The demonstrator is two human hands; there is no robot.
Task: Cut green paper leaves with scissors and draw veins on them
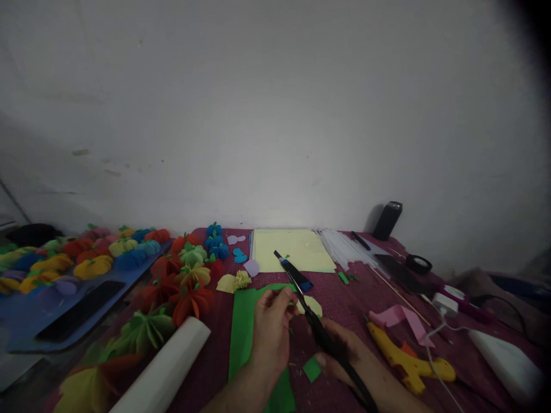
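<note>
My right hand [350, 353] grips a pair of black-handled scissors [325, 335], whose blades point up and away beside my left fingertips. My left hand [273, 324] is closed in a pinch near the blades; what sits between its fingers is too small to make out. Under my left wrist lies a green sheet [243, 321]. A small green piece [312, 368] rests on the table by my right thumb. Just beyond the blades are a pale yellow cut-out [312, 306] and a flat black tool with blue parts [297, 275].
Pale yellow sheets [297, 246] lie at the back. Colourful pumpkin-like crafts [193, 301] crowd the left, some on a blue board [142, 275]. A white roll [172, 364] lies left of my forearm. A yellow glue gun [408, 364] and pink ribbon [400, 316] are right.
</note>
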